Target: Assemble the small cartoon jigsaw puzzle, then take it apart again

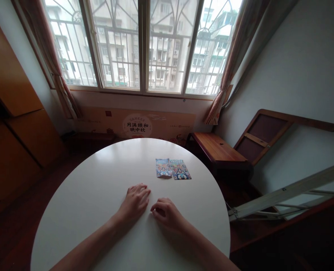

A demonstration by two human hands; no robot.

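My left hand [135, 199] lies palm down on the white round table [105, 171], its fingers stretched forward and slightly bent. Beside it, a small gap away, my right hand [168, 213] rests on its side with fingers loosely curled in towards the thumb. Nothing shows inside that curl. Beyond both hands, untouched, lie a glossy colourful packet [163, 168] with a slightly bent lower edge and a flat printed card [180, 169]. They are side by side and nearly touching. Both carry a busy pattern with a blue and white cartoon figure; the small print is unreadable.
A low wooden bench [219, 146] stands past the table's right edge. Near it are a folded wooden panel [264, 131] against the wall and a pale metal frame [291, 188]. Wooden cabinets [11, 150] line the left side. A printed cardboard sheet [99, 122] stands below the window.
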